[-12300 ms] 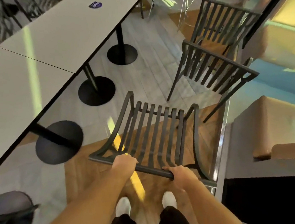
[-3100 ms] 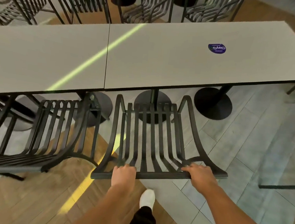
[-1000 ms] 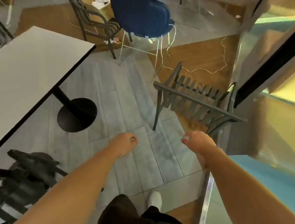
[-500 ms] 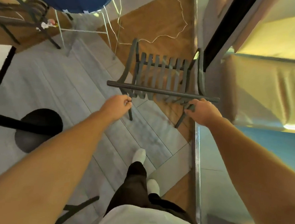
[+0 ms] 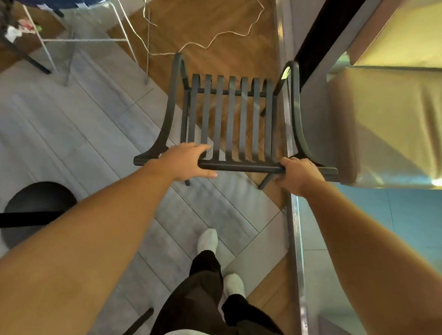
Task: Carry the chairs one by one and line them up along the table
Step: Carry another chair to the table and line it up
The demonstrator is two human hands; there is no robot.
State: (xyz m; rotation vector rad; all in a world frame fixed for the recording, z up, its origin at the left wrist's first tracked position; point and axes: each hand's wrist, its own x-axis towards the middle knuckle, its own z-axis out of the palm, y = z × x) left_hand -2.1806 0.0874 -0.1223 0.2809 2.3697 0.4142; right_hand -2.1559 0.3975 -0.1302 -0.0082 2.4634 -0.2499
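A dark metal chair (image 5: 230, 120) with a slatted seat and backrest stands upright on the floor, where grey tile meets brown wood. Its curved armrests sweep down from the top rail, which runs crosswise nearest the camera. It stands just beside a tan cushioned bench on its right. No table top shows.

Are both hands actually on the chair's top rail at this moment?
Touching. The head view shows the left hand wrapped over the top rail of the dark slatted chair, thumb underneath, and the right hand gripping the same rail near its right end.
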